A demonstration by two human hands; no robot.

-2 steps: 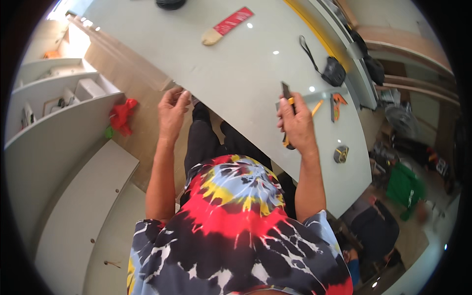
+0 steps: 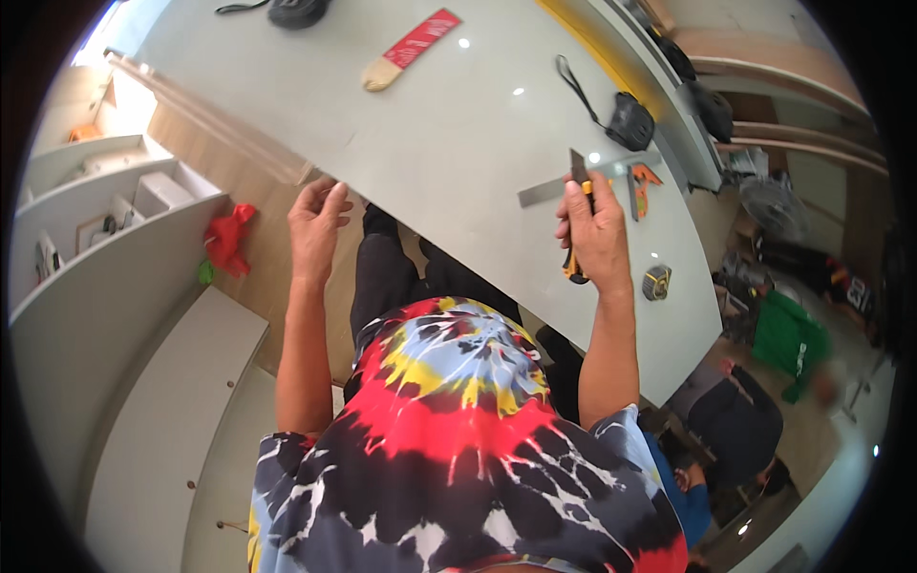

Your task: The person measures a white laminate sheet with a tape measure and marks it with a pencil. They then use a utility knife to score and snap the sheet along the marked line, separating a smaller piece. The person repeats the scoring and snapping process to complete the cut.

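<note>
My right hand (image 2: pixel 599 234) is wrapped round a black and yellow utility knife (image 2: pixel 576 264), held over the white tabletop with its dark blade pointing away from me. Beneath and beyond that hand lies a steel rule (image 2: pixel 542 194), partly covered by it. At the table's left edge, my left hand (image 2: pixel 315 229) has thumb and fingers curled together. Its fingertips are at the near end of a long, pale brownish strip (image 2: pixel 215 121) running along the edge. Whether they grip it or something thin cannot be made out.
On the tabletop (image 2: pixel 458 162) lie a red-and-wood paintbrush-like piece (image 2: pixel 414 48), a strapped black case (image 2: pixel 630 122), an orange-handled tool (image 2: pixel 642 191), a tape measure (image 2: pixel 656 283) and another black object (image 2: pixel 298 10). White shelving (image 2: pixel 115 229) stands left. Another person (image 2: pixel 731 425) is low at the right.
My right hand with the knife has shifted right over the table, uncovering more of the steel rule and hiding a yellow pencil-like stick. The whole view has shifted slightly.
</note>
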